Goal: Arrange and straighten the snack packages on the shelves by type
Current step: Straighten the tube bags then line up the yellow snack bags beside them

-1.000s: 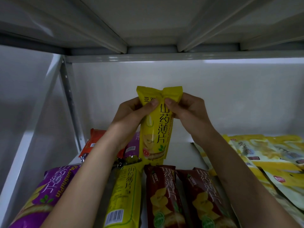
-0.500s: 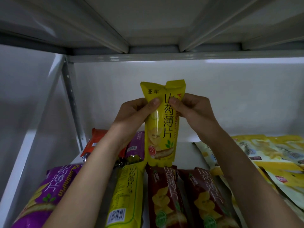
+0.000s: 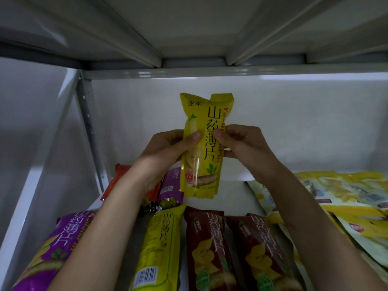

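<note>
- While both hands hold it upright above the shelf (image 3: 231, 192), the yellow snack package (image 3: 204, 143) shows black Chinese characters, a glossy crinkled film and crimped ends.
- Left hand (image 3: 168, 148) at 9 o'clock and right hand (image 3: 243, 141) at 3 o'clock pinch its middle, thumbs in front, fingers curled behind.
- At 6 o'clock lie a second yellow pack (image 3: 159, 248) and two dark red packs (image 3: 207, 248); a purple pack (image 3: 52, 248) at 8 o'clock; flat yellow pouches (image 3: 346, 198) at 4 o'clock.

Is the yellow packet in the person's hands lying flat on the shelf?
No, the yellow packet is held upright above the shelf by the left hand and right hand.
</note>
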Demonstrator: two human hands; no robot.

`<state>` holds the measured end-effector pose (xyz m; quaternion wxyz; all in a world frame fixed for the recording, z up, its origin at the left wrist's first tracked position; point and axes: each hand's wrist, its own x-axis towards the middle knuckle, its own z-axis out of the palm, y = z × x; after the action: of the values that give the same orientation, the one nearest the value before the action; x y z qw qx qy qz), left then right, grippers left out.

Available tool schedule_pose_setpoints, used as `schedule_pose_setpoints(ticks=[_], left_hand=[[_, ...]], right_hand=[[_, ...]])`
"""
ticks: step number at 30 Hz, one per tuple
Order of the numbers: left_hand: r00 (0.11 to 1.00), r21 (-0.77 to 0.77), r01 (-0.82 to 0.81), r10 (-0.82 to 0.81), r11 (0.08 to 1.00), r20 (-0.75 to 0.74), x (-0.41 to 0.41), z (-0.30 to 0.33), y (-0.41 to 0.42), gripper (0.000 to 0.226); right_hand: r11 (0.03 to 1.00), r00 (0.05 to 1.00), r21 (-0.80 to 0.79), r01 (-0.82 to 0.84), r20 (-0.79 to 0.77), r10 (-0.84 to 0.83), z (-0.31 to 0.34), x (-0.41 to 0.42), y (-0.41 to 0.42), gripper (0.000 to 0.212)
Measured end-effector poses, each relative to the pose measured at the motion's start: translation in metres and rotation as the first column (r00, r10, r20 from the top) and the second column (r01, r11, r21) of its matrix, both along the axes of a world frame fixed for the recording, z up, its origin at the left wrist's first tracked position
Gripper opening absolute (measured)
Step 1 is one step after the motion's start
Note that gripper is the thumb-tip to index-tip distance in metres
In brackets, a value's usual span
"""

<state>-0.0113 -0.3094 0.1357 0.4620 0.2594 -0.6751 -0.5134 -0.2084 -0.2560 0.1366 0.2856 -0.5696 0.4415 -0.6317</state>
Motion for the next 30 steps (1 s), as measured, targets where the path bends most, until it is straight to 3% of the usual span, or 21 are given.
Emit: schedule_pose_setpoints(ticks=[4, 7, 10, 15, 19, 22, 24, 30], left_hand=[[0.999, -0.056, -0.033, 0.034, 0.998, 0.013, 0.001, -0.001, 0.0, 0.043], [0.993, -0.139, -0.113, 0.114, 0.984, -0.006, 0.003, 0.002, 0.0, 0.043], [0.993, -0.153, -0.116, 0.111, 0.981, -0.04, 0.003, 0.003, -0.002, 0.039], [0.999, -0.053, 0.038, -0.037, 0.998, 0.025, 0.001, 0.002, 0.003, 0.045], [0.996, -0.088, 0.01, -0.002, 0.996, 0.087, 0.0, -0.001, 0.004, 0.044], [0.998, -0.112, -0.013, 0.02, 0.994, 0.06, -0.002, -0.001, 0.005, 0.042], [0.997, -0.126, -0.01, 0.02, 0.992, 0.073, -0.003, 0.0, 0.005, 0.041], [0.981, -0.073, 0.134, -0.122, 0.988, 0.151, -0.002, -0.002, 0.008, 0.055]], right_hand=[[0.999, 1.0, 0.04, -0.016, 0.012, 0.015, 0.002, -0.001, 0.003, 0.033], [0.993, 0.989, 0.053, -0.108, -0.1, 0.113, 0.002, -0.002, 0.005, 0.048], [0.994, 0.983, -0.029, -0.105, -0.153, 0.1, 0.001, -0.002, 0.006, 0.029], [0.995, 0.999, -0.098, -0.009, -0.041, 0.005, 0.003, -0.001, 0.002, 0.014], [0.996, 0.998, -0.083, 0.015, -0.06, -0.02, 0.003, -0.006, 0.002, 0.023], [0.992, 0.989, 0.014, -0.122, -0.077, 0.123, 0.002, -0.012, 0.004, 0.046], [0.983, 0.978, 0.025, -0.181, -0.097, 0.183, 0.001, -0.014, 0.006, 0.05], [0.996, 0.997, -0.048, -0.071, -0.038, 0.069, 0.002, -0.015, 0.004, 0.049]])
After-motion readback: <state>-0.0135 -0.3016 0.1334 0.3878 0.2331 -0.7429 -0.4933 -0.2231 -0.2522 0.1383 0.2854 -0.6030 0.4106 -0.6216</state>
